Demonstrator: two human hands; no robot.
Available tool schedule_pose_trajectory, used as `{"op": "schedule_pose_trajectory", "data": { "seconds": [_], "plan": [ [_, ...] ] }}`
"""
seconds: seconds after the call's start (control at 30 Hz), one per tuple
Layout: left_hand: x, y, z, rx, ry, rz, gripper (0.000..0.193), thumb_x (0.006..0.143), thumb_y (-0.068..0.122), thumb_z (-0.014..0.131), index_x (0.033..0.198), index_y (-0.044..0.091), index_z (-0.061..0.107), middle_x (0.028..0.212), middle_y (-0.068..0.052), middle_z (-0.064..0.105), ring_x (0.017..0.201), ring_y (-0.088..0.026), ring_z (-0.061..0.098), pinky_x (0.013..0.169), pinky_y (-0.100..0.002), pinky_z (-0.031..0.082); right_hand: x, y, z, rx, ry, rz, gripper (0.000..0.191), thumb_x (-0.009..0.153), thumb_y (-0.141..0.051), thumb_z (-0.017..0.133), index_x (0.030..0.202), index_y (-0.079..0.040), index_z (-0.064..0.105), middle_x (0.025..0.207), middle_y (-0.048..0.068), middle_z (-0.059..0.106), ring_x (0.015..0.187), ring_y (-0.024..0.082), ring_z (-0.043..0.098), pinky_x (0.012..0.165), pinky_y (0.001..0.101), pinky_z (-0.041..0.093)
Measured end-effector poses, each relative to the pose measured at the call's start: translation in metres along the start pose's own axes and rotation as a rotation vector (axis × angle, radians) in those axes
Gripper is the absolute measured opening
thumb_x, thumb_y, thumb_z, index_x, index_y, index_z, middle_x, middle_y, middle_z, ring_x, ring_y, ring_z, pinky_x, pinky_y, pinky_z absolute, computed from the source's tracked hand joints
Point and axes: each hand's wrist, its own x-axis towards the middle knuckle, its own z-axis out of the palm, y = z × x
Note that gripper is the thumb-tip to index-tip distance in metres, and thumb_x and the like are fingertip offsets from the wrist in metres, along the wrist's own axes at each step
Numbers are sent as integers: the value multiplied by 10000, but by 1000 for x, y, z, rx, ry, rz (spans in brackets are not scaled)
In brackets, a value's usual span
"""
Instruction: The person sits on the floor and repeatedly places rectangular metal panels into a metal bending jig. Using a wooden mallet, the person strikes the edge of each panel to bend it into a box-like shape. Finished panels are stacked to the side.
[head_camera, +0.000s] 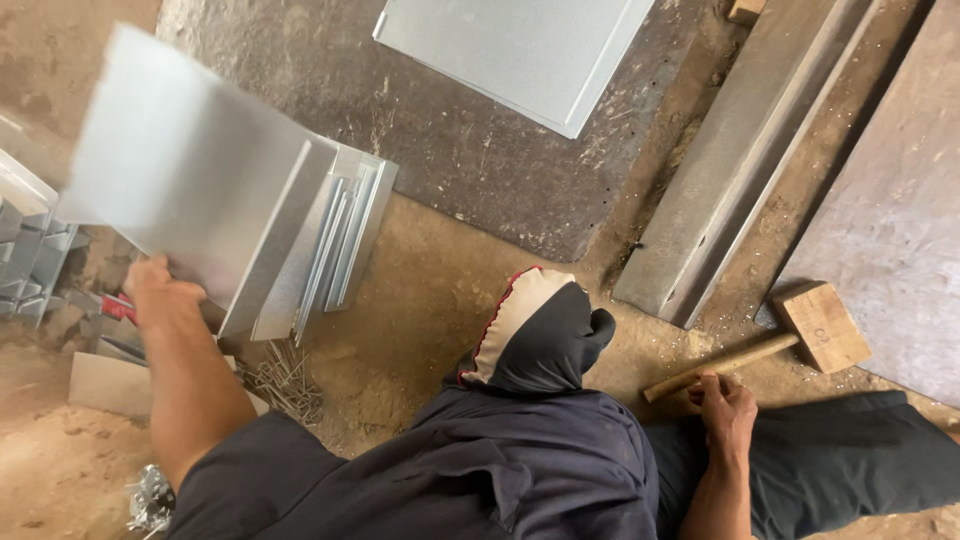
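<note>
My left hand (160, 295) grips the near edge of a grey sheet-metal panel (180, 170), which is lifted and blurred above a stack of folded metal panels (335, 235) on the dirt floor. My right hand (725, 405) is closed around the handle of a wooden mallet (815, 325); the mallet's block head rests on the ground to the right. Between my arms lie my legs in dark trousers, with a knee in a black and cream cover (540, 335).
Another flat metal sheet (510, 45) lies at the top on a dark mat. A long steel angle bar (740, 160) runs diagonally at right, beside a large rusty plate (890, 200). Loose wire nails (285, 380) and metal offcuts (35, 250) lie at left.
</note>
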Motion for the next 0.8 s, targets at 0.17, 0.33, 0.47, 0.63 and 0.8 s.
{"op": "schedule_pose_trajectory", "data": {
  "seconds": [0.17,0.33,0.47,0.63,0.8],
  "plan": [
    [17,-18,-16,-31,222,261,471,969,127,605,1413,150,449,1450,-96,593,1216,-246,659,967,-484,594,-5,0,-3,-43,34,-8,369,1027,-222,599,1080,118,733,856,197,754,767,235,738,730,337,572],
    [18,20,38,529,-31,990,334,1067,129,580,1383,65,492,1432,-137,553,1224,-283,615,997,-482,590,-20,-10,-10,-40,57,-51,355,1038,-244,584,1121,61,746,856,179,757,781,227,729,753,327,562],
    [-31,-1,102,1280,-234,1068,437,1207,426,495,1387,34,563,1368,-252,581,1232,-454,584,1010,-564,466,-30,-17,-11,-102,61,-19,345,1022,-235,575,1118,44,755,858,178,768,792,222,746,766,319,563],
    [-139,-103,162,935,-376,1826,395,1153,391,592,1399,81,598,1464,-215,523,1477,-429,416,1189,-635,304,-29,-18,-7,10,100,8,345,1008,-245,596,1077,61,741,849,184,766,783,211,751,747,319,571],
    [-211,-200,290,838,-911,1557,278,997,143,718,1262,110,642,1260,-116,659,1233,-310,580,1099,-512,394,-11,-18,-4,-87,101,-55,352,1024,-256,574,1076,42,754,818,164,762,751,205,750,721,307,586]
  ]
}}
